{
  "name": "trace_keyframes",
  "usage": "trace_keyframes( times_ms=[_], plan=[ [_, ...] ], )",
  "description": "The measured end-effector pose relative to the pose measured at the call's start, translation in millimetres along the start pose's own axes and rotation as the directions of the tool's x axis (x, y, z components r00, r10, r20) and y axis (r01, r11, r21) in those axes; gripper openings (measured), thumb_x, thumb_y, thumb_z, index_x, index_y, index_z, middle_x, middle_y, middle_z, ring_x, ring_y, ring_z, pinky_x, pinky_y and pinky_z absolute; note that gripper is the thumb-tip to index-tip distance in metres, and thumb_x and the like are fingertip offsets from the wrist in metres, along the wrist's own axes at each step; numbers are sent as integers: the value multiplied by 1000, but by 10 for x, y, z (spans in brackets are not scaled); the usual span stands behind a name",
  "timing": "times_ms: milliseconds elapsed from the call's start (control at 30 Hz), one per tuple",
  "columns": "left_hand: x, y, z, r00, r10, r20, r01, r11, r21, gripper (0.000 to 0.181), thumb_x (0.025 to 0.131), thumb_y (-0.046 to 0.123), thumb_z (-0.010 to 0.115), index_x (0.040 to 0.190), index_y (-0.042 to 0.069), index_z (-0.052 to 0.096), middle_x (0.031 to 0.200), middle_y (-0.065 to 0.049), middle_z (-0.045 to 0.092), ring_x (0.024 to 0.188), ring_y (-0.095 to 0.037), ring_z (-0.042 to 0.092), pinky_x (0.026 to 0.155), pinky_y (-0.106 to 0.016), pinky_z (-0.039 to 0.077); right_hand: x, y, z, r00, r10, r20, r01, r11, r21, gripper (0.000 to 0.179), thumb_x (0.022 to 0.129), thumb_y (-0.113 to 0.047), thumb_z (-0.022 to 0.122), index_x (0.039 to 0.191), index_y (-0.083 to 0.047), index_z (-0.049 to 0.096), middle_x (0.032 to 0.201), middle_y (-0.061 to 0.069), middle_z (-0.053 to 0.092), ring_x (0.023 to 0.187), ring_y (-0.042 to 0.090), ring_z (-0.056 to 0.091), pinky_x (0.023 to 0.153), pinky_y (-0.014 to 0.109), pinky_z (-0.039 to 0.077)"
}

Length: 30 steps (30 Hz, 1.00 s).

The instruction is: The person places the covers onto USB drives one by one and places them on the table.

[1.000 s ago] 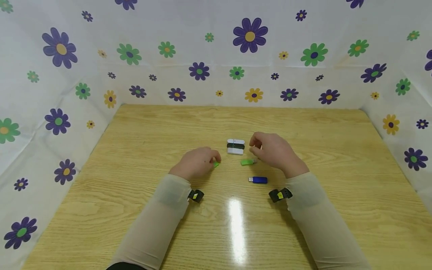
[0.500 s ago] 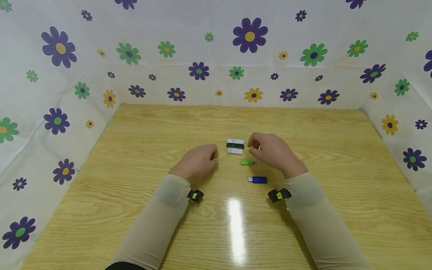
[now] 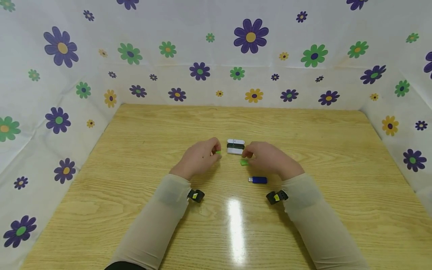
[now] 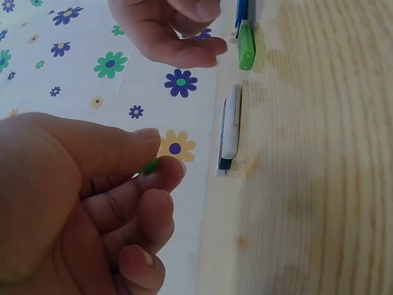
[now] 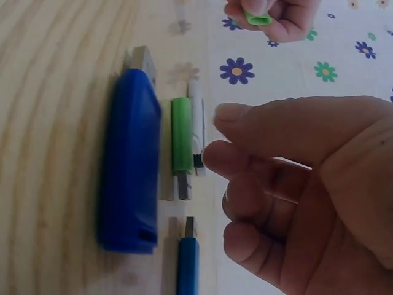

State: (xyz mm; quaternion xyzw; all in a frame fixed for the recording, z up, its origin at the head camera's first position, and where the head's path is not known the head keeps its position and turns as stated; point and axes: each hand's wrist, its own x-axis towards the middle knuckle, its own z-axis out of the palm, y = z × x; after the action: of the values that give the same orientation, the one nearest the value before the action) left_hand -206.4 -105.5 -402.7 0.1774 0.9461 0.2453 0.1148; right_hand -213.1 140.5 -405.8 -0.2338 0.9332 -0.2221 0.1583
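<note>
My left hand [image 3: 199, 157] is raised a little off the table and pinches a small hollow green cap [image 5: 259, 19] between thumb and forefinger. Loosely bent, my right hand [image 3: 270, 159] hovers over the connector end of a green USB stick [image 5: 182, 138], with nothing between its fingers. That stick lies uncapped on the table, its connector hidden by the hand in the head view. Nearer the body lies a blue USB stick [image 3: 259, 180], its metal plug pointing left. A second blue stick [image 5: 188, 264] shows in the right wrist view; the head view does not show it.
Just beyond the hands, two white sticks and a dark green one [image 3: 235, 146] lie side by side in a row. The wooden table [image 3: 162, 123] is bordered by a flowered white cloth [image 3: 209, 48] at the back and sides.
My left hand has lifted and moved slightly forward with the green cap. My right hand has come left and nearer the body, over the green USB stick.
</note>
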Motion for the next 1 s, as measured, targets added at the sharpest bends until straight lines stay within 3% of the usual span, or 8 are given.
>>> trace_keyframes(
  times_ms=[200, 400, 633, 800, 1000],
  plan=[
    [10, 6, 10, 1000, -3, -3, 3, 1000, -10, 12, 102, 26, 63, 107, 19, 55, 99, 3, 62, 76, -19, 55, 68, -36, 46, 11, -19, 80, 999, -29, 39, 31, 998, -60, 22, 95, -6, 64, 114, -14, 72, 107, 0, 62, 92, 18, 58, 92, 40, 50],
    [4, 6, 10, 1000, 9, 13, -9, 1000, -14, 11, 102, 26, 63, 106, 19, 55, 100, 3, 63, 76, -19, 56, 68, -35, 46, 3, -45, 104, 998, -11, 65, 13, 999, -32, 20, 100, -9, 60, 118, -14, 69, 110, 2, 63, 92, 20, 57, 91, 42, 50],
    [0, -1, 12, 1000, 13, 19, -12, 1000, -22, 11, 103, 26, 62, 107, 19, 55, 101, 2, 63, 74, -19, 55, 66, -35, 46, -10, -19, 125, 995, -47, 93, 55, 995, -89, 23, 104, -10, 55, 123, -19, 65, 105, 3, 61, 81, 20, 52, 78, 37, 47],
    [-5, 1, 4, 1000, 19, 7, -19, 999, -32, 11, 102, 26, 63, 106, 20, 55, 101, 2, 63, 74, -19, 55, 66, -36, 46, -13, -4, 110, 998, -59, 38, 62, 995, -79, 18, 102, -11, 57, 115, -19, 65, 93, 1, 60, 74, 18, 52, 72, 36, 46],
    [-16, -3, -2, 1000, 28, -6, -29, 998, -57, 11, 102, 26, 63, 106, 20, 55, 102, 2, 63, 76, -20, 56, 68, -36, 47, -30, 11, 35, 998, -30, -62, 35, 997, 70, 8, 101, -15, 60, 107, -15, 56, 85, 2, 58, 68, 19, 51, 64, 36, 43]
  ],
)
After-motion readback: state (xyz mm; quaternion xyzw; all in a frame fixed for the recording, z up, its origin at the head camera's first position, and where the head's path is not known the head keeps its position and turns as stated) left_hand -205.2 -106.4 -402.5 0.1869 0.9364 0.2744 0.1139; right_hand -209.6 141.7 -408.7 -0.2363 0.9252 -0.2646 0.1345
